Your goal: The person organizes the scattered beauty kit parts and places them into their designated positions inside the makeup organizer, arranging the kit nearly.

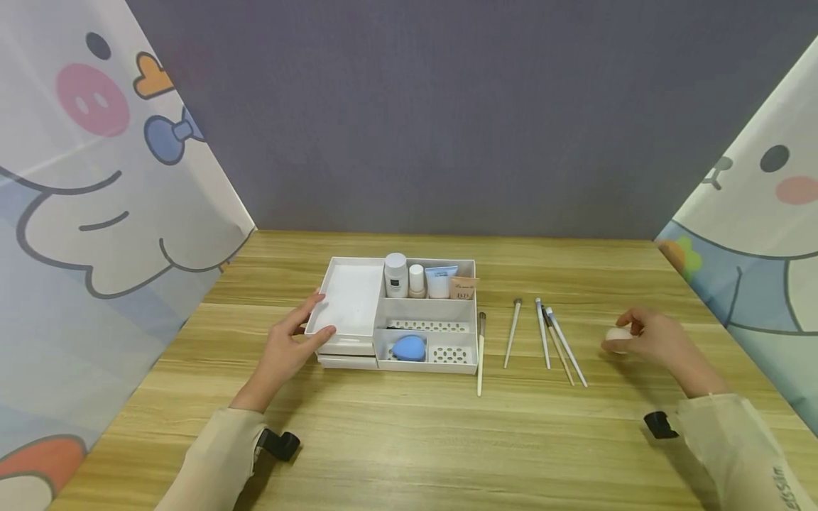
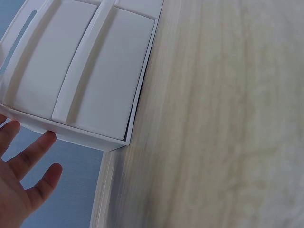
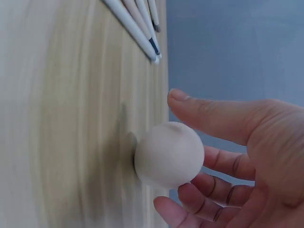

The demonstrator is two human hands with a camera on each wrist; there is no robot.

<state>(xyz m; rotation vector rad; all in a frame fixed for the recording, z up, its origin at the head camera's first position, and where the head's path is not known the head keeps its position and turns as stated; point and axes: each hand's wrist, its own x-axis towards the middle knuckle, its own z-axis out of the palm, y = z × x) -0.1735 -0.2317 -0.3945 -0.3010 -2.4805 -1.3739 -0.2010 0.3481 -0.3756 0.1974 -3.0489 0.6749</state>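
My left hand rests at the left end of a white makeup organizer, its thumb on the front top edge and its fingers loosely spread along the side. In the left wrist view, fingertips touch the organizer's side beside two drawer fronts. Far to the right, my right hand holds a round, cream-white makeup sponge low over the table, with fingers curled around its underside and the thumb above it. A blue makeup sponge sits in the organizer's front compartment.
Bottles and tubes stand in the organizer's back compartment. Several makeup brushes lie between the organizer and my right hand, one brush right along its edge. A grey panel rises behind the wooden table.
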